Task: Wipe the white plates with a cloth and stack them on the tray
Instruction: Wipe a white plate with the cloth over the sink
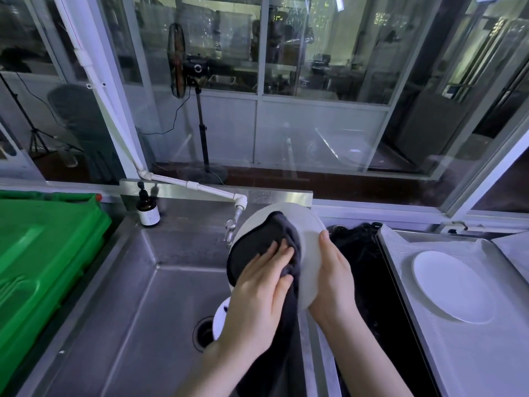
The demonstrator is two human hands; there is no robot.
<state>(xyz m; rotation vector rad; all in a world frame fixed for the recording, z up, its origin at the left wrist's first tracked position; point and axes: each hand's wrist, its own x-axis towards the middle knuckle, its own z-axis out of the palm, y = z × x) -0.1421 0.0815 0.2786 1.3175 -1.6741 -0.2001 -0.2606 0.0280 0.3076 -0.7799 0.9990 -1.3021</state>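
I hold a white plate point(307, 242) tilted on edge above the right side of the steel sink point(134, 296). My right hand point(333, 282) grips its right rim, thumb on the front. My left hand point(259, 293) presses a dark grey cloth point(266, 239) flat against the plate's face, and the cloth's tail hangs down under my wrist. Another white plate point(220, 316) lies in the sink near the drain, mostly hidden by my left hand. A further white plate point(449, 285) lies on the metal tray point(400, 247) at the right.
A tap point(233, 224) on a white pipe hangs just left of the held plate. A brown pump bottle point(147, 210) stands at the sink's back left corner. A green plastic crate point(43, 253) fills the left. A dark basin point(363, 265) lies between sink and tray.
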